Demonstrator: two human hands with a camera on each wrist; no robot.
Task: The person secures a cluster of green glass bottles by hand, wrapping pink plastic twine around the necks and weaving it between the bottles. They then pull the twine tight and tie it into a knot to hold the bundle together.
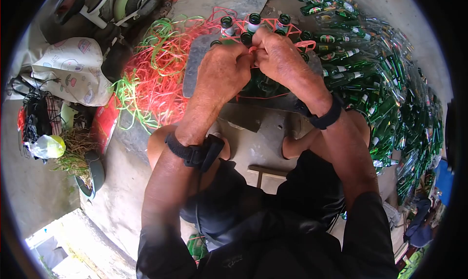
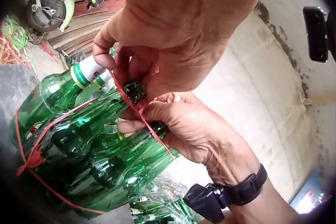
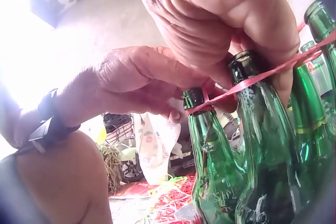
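Note:
A bundle of green glass bottles stands upright between the person's knees, red plastic strap running around the necks. More strap circles the bodies lower down in the left wrist view. The left hand pinches the strap at the near side of the bundle, fingers curled beside a bottle mouth. Close against it, the right hand also pinches the strap, thumb and fingers bent over the necks. The fingertips of both hands nearly meet, and they partly hide the strap between them.
A tangled heap of red and green straps lies left of the bundle. Many green bottles are piled along the right. A dark board is under the bundle. A printed cloth bag and a potted plant stand at far left.

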